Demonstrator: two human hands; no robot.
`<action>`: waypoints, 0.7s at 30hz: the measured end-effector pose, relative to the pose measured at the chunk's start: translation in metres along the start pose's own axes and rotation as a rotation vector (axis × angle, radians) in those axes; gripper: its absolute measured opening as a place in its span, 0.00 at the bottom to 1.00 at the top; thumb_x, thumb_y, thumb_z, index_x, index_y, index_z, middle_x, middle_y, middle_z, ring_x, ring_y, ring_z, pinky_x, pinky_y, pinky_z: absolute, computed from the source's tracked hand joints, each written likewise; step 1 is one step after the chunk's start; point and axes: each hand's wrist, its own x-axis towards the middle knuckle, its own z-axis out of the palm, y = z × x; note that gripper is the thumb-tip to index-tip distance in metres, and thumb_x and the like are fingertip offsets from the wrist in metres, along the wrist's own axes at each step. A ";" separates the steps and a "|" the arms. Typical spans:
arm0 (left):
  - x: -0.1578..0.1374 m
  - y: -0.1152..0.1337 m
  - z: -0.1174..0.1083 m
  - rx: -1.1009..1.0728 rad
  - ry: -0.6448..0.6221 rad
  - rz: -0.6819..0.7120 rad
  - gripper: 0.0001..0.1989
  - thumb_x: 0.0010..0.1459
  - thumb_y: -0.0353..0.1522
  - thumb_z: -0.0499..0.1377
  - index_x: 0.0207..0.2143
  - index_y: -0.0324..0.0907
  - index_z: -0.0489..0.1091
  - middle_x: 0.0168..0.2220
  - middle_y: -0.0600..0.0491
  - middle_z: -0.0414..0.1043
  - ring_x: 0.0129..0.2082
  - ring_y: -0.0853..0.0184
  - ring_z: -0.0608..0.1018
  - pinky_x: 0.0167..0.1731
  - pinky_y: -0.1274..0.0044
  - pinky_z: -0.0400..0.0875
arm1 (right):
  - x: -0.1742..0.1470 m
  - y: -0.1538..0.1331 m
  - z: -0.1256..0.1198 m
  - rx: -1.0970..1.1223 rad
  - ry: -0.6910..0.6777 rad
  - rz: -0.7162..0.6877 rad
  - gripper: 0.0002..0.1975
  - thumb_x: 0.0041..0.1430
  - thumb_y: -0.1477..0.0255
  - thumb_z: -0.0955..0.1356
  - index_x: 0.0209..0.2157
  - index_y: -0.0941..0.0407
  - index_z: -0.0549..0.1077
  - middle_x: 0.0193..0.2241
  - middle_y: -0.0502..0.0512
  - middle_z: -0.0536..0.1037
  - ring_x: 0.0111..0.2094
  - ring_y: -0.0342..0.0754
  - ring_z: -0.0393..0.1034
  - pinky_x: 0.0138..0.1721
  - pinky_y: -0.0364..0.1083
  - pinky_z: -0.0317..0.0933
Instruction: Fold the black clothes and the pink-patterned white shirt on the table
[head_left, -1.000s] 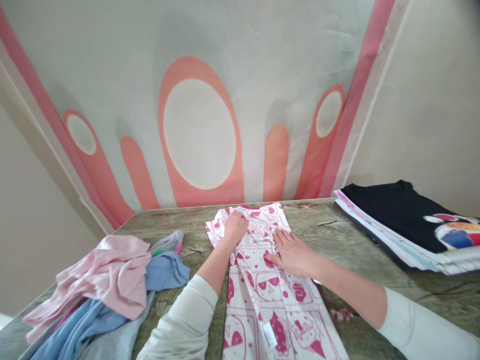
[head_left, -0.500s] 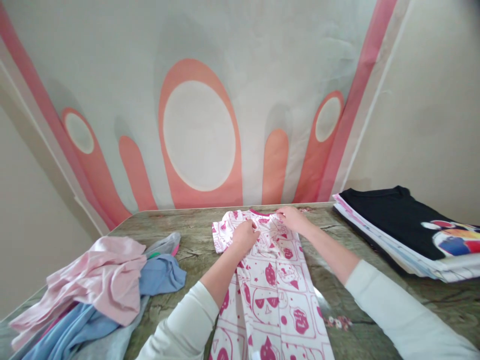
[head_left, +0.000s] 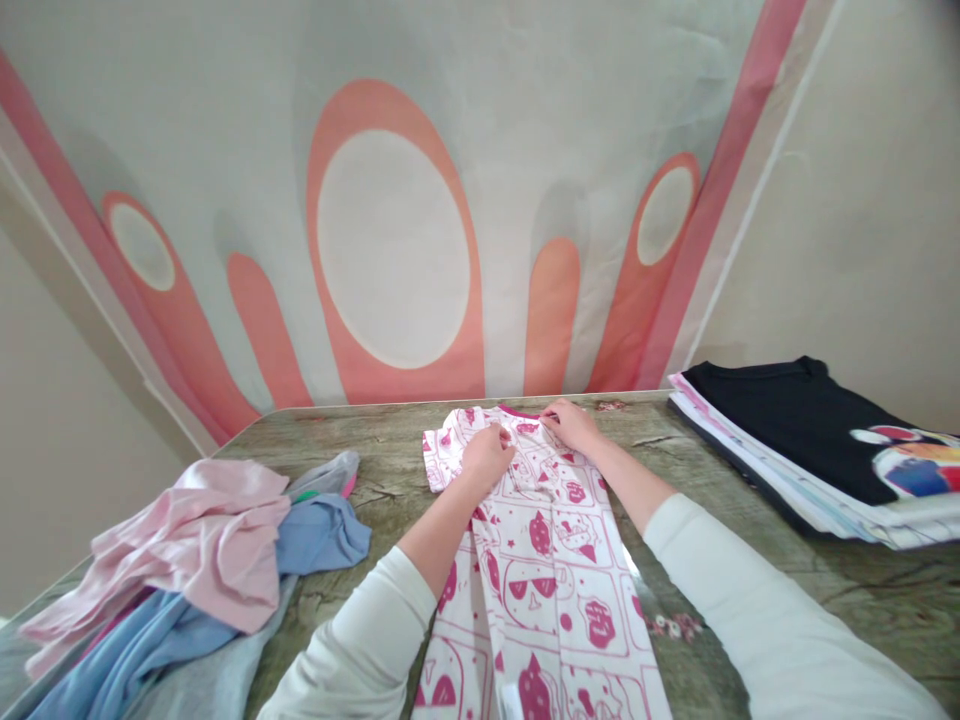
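A white short-sleeved shirt [head_left: 536, 560] with a magenta cartoon print and a magenta neckband lies lengthwise on the table, its neck toward the wall and its lower end past the bottom of the view. My left hand [head_left: 487, 455] is closed on the cloth at the upper chest, left of the middle, with fingertips bunched together. At the neckband, right of the middle, my right hand [head_left: 571, 425] pinches the shirt's edge. The left sleeve lies spread out; the right shoulder is partly covered by my right hand and forearm. Creases run down the shirt's front.
To the left is a loose heap of clothes, with a pink garment [head_left: 217, 540] over blue and grey ones. A neat stack of folded clothes stands at the right, a black T-shirt [head_left: 787, 420] on top. The wood-patterned table [head_left: 397, 480] meets the wall at the back.
My right hand has slid left along the neckband, toward the middle. My left hand stays at nearly the same spot on the shirt. The head view has shifted slightly.
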 end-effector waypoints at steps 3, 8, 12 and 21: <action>-0.001 0.001 -0.001 0.023 -0.022 0.023 0.07 0.53 0.31 0.55 0.36 0.43 0.70 0.36 0.53 0.74 0.37 0.66 0.75 0.35 0.79 0.66 | -0.002 -0.002 0.002 0.005 0.031 0.017 0.11 0.59 0.67 0.61 0.36 0.54 0.74 0.41 0.53 0.73 0.40 0.46 0.67 0.39 0.43 0.56; -0.002 0.007 -0.005 0.069 -0.049 0.032 0.08 0.54 0.29 0.53 0.33 0.43 0.71 0.35 0.52 0.75 0.37 0.65 0.75 0.35 0.79 0.66 | -0.002 -0.003 0.005 0.003 0.064 0.058 0.10 0.59 0.67 0.61 0.34 0.54 0.73 0.40 0.53 0.73 0.39 0.47 0.67 0.38 0.43 0.56; -0.003 0.012 -0.012 0.115 -0.069 0.035 0.09 0.55 0.29 0.52 0.34 0.44 0.72 0.37 0.52 0.74 0.38 0.65 0.75 0.36 0.78 0.66 | -0.002 -0.002 0.007 0.014 0.086 0.073 0.10 0.59 0.67 0.61 0.33 0.53 0.72 0.39 0.52 0.73 0.38 0.47 0.67 0.37 0.44 0.56; -0.010 0.024 -0.021 0.244 -0.016 0.120 0.13 0.60 0.29 0.46 0.37 0.40 0.70 0.41 0.45 0.70 0.41 0.62 0.73 0.41 0.73 0.65 | 0.001 0.005 0.008 0.088 0.186 0.041 0.12 0.59 0.71 0.59 0.42 0.56 0.69 0.42 0.56 0.72 0.42 0.47 0.66 0.41 0.44 0.57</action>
